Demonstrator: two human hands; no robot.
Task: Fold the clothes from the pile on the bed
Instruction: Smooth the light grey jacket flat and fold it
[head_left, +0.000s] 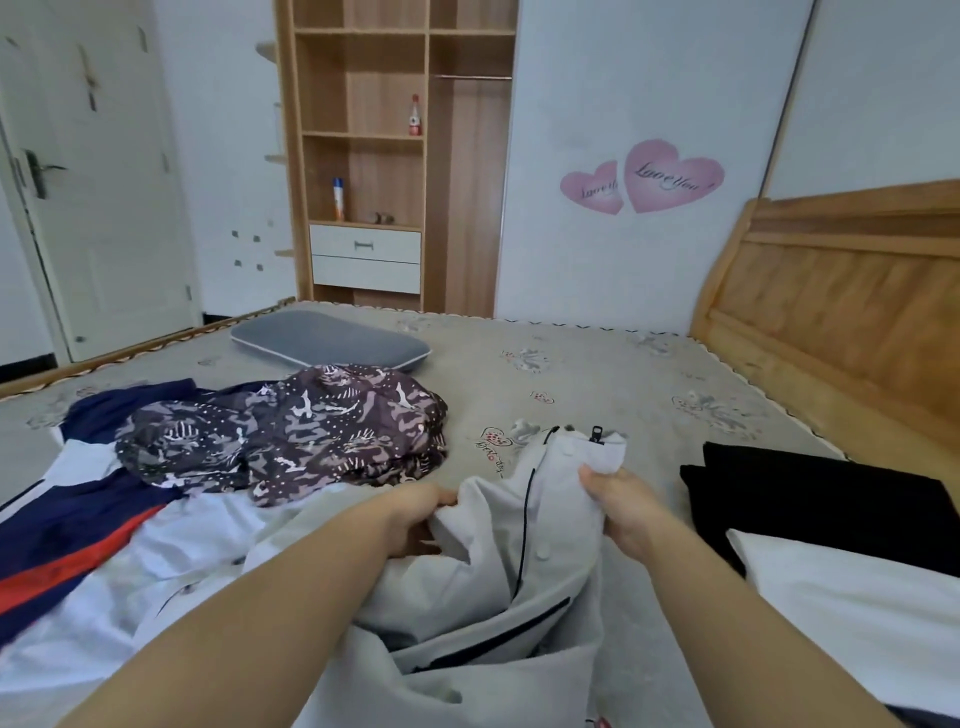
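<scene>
Spreading across nearly the whole view: the bed (597, 374), patterned grey cover showing bare toward its far side. Lying heaped on the bed's left half: the pile (218, 467) of unfolded clothes, with a navy, white and red garment (67, 540) underneath and a dark patterned garment (291, 431) bunched on top. Sitting on the bed's right edge, already squared off: a black folded item (826, 499), with a white folded item (857, 618) overlapping its near corner. Resting at the bed's far side, beyond the pile: a grey pillow (327, 340).

Being lifted off the bed near its middle, between pile and folded stack: a pale grey garment (498, 587) with a dark zipper line and buttons, its lower part trailing toward the near edge. Gripping it at the left: the left hand (415, 519), fingers curled into a fold of cloth. Pinching its upper edge at the right: the right hand (623, 506), thumb over the fabric.

Probably still sorting out which edge is which, not yet laying flat. Risking, from here: a twisted or lopsided fold, since the cloth is hanging bunched between the two grips; dragging the trailing part across the pile's near corner and pulling it along; snagging the loose black cord or zipper tab inside a fold.
</scene>
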